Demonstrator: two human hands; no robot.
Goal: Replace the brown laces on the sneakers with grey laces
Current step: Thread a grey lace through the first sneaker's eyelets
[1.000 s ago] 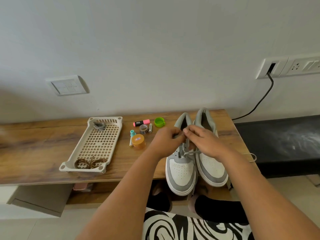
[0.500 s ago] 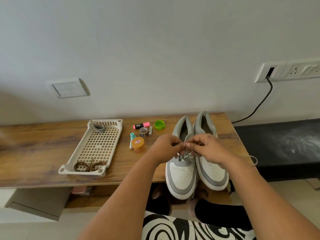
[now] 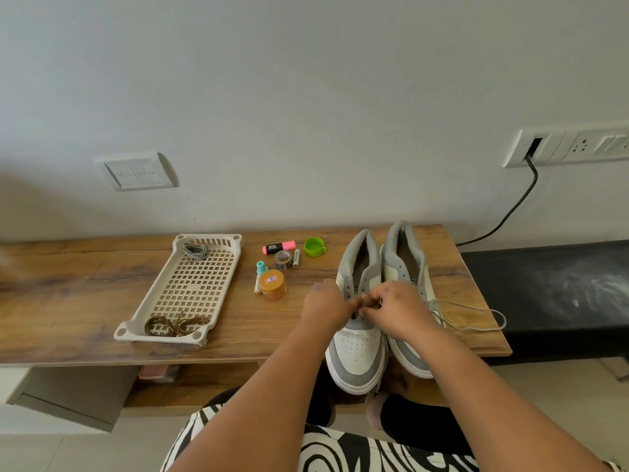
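Observation:
Two grey-and-white sneakers stand side by side at the table's front right, the left sneaker [image 3: 357, 349] and the right sneaker [image 3: 405, 257]. My left hand [image 3: 326, 306] and my right hand [image 3: 396, 310] meet over the left sneaker's eyelets, fingers curled and pinching a grey lace [image 3: 476, 316]. That lace loops out to the right across the table. The brown laces [image 3: 173, 325] lie bundled at the near end of a beige perforated tray [image 3: 190, 287]. A coiled grey lace [image 3: 195, 251] lies at the tray's far end.
Between tray and sneakers lie a pink highlighter [image 3: 279, 247], a green cap [image 3: 313, 247], a tape roll [image 3: 282, 259], batteries, a teal-capped tube and an orange-lidded jar [image 3: 272, 284]. A black cable [image 3: 510, 206] runs from the wall socket. A black bench [image 3: 551, 294] adjoins on the right.
Both hands have slid down the left sneaker toward its toe while holding the lace. The lace loop now shows more to the right of the sneakers.

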